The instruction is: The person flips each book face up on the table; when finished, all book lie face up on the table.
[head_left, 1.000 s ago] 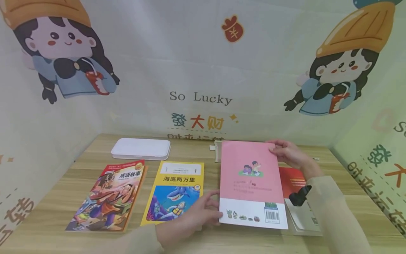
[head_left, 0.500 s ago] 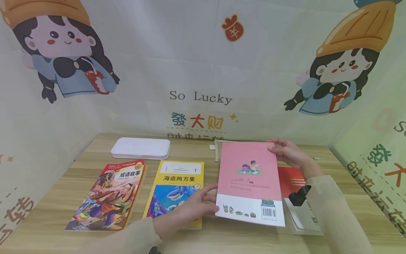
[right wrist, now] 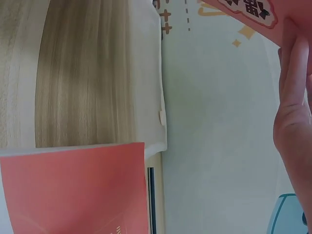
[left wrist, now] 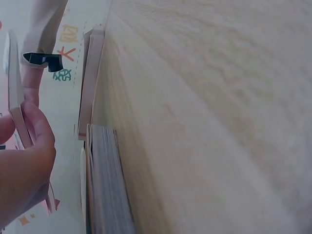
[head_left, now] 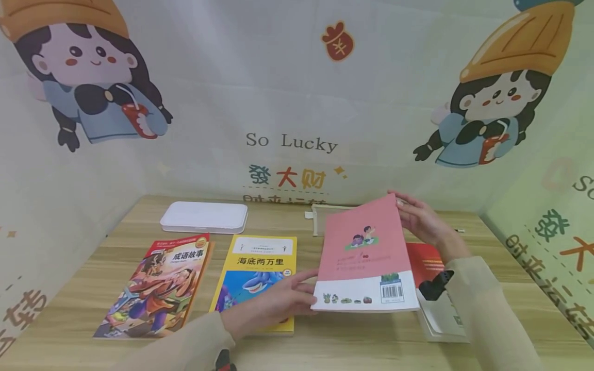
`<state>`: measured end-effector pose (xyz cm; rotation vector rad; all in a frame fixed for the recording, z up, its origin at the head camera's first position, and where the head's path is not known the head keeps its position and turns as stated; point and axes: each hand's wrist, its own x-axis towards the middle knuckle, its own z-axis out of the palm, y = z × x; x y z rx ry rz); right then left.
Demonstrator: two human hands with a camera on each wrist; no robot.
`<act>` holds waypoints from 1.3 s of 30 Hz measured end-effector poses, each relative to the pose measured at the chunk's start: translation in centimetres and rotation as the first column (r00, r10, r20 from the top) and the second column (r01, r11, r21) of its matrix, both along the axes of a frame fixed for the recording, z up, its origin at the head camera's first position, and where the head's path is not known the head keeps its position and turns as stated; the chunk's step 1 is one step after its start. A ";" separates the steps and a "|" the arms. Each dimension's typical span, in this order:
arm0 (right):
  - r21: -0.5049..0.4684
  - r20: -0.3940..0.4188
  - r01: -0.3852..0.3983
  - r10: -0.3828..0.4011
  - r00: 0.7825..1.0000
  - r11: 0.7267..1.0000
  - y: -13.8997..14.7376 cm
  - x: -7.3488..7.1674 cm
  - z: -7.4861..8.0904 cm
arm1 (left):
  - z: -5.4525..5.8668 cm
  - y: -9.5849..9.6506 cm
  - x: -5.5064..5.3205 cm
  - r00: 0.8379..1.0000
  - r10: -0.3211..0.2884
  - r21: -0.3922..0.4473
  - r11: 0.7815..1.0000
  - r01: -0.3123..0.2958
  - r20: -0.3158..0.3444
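Note:
A pink-and-white book (head_left: 362, 252), back cover up with a barcode, is held above the table in the head view. Its far edge is tilted up. My left hand (head_left: 287, 304) pinches its lower left corner; in the left wrist view the thumb and fingers lie on either side of the pages. My right hand (head_left: 424, 221) grips the upper right corner, with fingers (right wrist: 295, 73) behind the cover in the right wrist view. Below and to the right lies a red-and-white book (head_left: 422, 263), partly hidden. A yellow book (head_left: 260, 257) lies under my left forearm.
An illustrated red-topped book (head_left: 155, 288) lies at the left on the wooden table (head_left: 74, 288). Behind it is a white case (head_left: 204, 216). A mesh pouch (head_left: 320, 214) sits at the back, partly covered by the pink book. A printed curtain (head_left: 209, 103) stands behind.
The pink book's far right corner has risen and its near edge has lifted, so it tilts more. Both hands have kept hold of it, and the left has shifted slightly left.

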<state>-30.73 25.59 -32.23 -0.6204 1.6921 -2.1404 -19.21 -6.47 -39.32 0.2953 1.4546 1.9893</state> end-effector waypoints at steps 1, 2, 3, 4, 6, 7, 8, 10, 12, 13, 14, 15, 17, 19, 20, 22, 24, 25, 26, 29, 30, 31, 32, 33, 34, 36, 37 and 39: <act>-0.009 -0.012 -0.007 0.007 1.000 1.000 0.0 0.0 0.0 | 0.0 0.0 0.0 1.000 -0.013 0.016 1.000 0.013 0.011; -0.015 -0.023 -0.007 0.007 1.000 1.000 -0.1 0.0 0.1 | 0.1 -0.1 0.0 0.999 -0.025 0.034 0.999 0.024 0.020; -0.020 -0.036 -0.011 0.010 0.999 1.000 -0.2 -0.1 0.1 | 0.1 -0.1 -0.1 0.999 -0.036 0.050 0.998 0.035 0.028; -0.027 -0.049 -0.015 0.014 0.999 1.000 -0.2 -0.1 0.1 | 0.1 -0.1 -0.1 0.998 -0.047 0.065 0.997 0.045 0.032; -0.051 -0.073 -0.033 0.030 0.997 0.998 -0.4 -0.1 0.1 | 0.1 -0.2 -0.1 0.996 -0.071 0.098 0.993 0.066 0.045; -0.070 -0.083 -0.046 0.040 0.996 0.997 -0.5 -0.2 0.1 | 0.2 -0.2 -0.1 0.995 -0.084 0.115 0.990 0.078 0.050; -0.090 -0.094 -0.062 0.053 0.994 0.994 -0.6 -0.2 0.1 | 0.2 -0.2 -0.1 0.994 -0.097 0.132 0.987 0.089 0.057; -0.136 -0.112 -0.108 0.093 0.989 0.985 -0.8 -0.3 0.1 | 0.2 -0.2 -0.1 0.991 -0.121 0.150 0.982 0.111 0.060; -0.173 -0.127 -0.148 0.127 0.984 0.974 -1.0 -0.3 0.3 | 0.1 -0.1 -0.1 0.987 -0.147 0.157 0.978 0.136 0.065; -0.186 -0.132 -0.163 0.140 0.981 0.969 -1.2 -0.3 0.3 | 0.1 0.0 -0.1 0.985 -0.158 0.157 0.977 0.146 0.068; -0.194 -0.137 -0.174 0.149 0.979 0.965 -1.3 -0.4 0.4 | 0.1 0.0 -0.1 0.983 -0.168 0.155 0.976 0.155 0.070; -0.200 -0.140 -0.181 0.155 0.978 0.963 -1.4 -0.4 0.4 | 0.1 0.1 -0.1 0.983 -0.174 0.147 0.976 0.163 0.065; -0.207 -0.146 -0.181 0.153 0.977 0.961 -1.5 -0.5 0.5 | 0.1 0.2 -0.1 0.981 -0.183 0.137 0.975 0.173 0.066; -0.211 -0.141 -0.164 0.136 0.981 0.963 -1.6 -0.5 0.6 | 0.1 0.3 -0.1 0.982 -0.181 0.127 0.977 0.171 0.064; -0.209 -0.141 -0.151 0.123 0.982 0.966 -1.7 -0.5 0.6 | 0.1 0.4 0.0 0.983 -0.174 0.116 0.979 0.167 0.054; -0.203 -0.134 -0.122 0.096 0.986 0.971 -1.8 -0.5 0.8 | 0.2 0.5 0.2 0.988 -0.148 0.079 0.986 0.146 0.032; -0.194 -0.125 -0.100 0.077 0.989 0.976 -1.8 -0.4 0.8 | 0.2 0.7 0.4 0.994 -0.107 0.033 0.994 0.107 0.001; -0.186 -0.125 -0.090 0.067 0.990 0.978 -1.9 -0.4 0.9 | 0.3 0.8 0.5 0.997 -0.080 0.005 0.997 0.081 -0.020; -0.181 -0.126 -0.082 0.059 0.990 0.980 -1.9 -0.4 0.9 | 0.3 0.9 0.7 0.998 -0.053 -0.022 0.998 0.052 -0.041; -0.166 -0.131 -0.058 0.036 0.991 0.984 -2.0 -0.4 0.8 | 0.5 1.0 1.1 0.996 0.037 -0.088 0.995 -0.045 -0.087; -0.161 -0.134 -0.048 0.027 0.991 0.986 -2.0 -0.5 0.8 | 0.5 1.1 1.2 0.993 0.061 -0.106 0.992 -0.071 -0.098; -0.157 -0.137 -0.039 0.018 0.990 0.987 -2.0 -0.5 0.8 | 0.6 1.0 1.3 0.991 0.080 -0.123 0.988 -0.093 -0.111; -0.154 -0.138 -0.032 0.010 0.990 0.988 -2.1 -0.5 0.8 | 0.6 1.0 1.3 0.989 0.097 -0.133 0.985 -0.112 -0.115; -0.151 -0.139 -0.026 0.005 0.990 0.988 -2.1 -0.5 0.8 | 0.6 1.0 1.3 0.988 0.103 -0.138 0.983 -0.119 -0.117; -0.150 -0.140 -0.022 0.000 0.990 0.988 -2.1 -0.5 0.8 | 0.6 0.9 1.4 0.987 0.104 -0.142 0.982 -0.121 -0.119; -0.154 -0.142 -0.021 -0.001 0.990 0.988 -2.1 -0.6 0.8 | 0.6 0.7 1.4 0.988 0.084 -0.146 0.984 -0.103 -0.129; -0.157 -0.142 -0.021 -0.002 0.990 0.987 -2.2 -0.6 0.8 | 0.6 0.6 1.4 0.988 0.067 -0.147 0.985 -0.087 -0.136; -0.162 -0.144 -0.016 -0.008 0.990 0.987 -2.2 -0.6 0.8 | 0.6 0.4 1.4 0.987 0.034 -0.155 0.986 -0.058 -0.155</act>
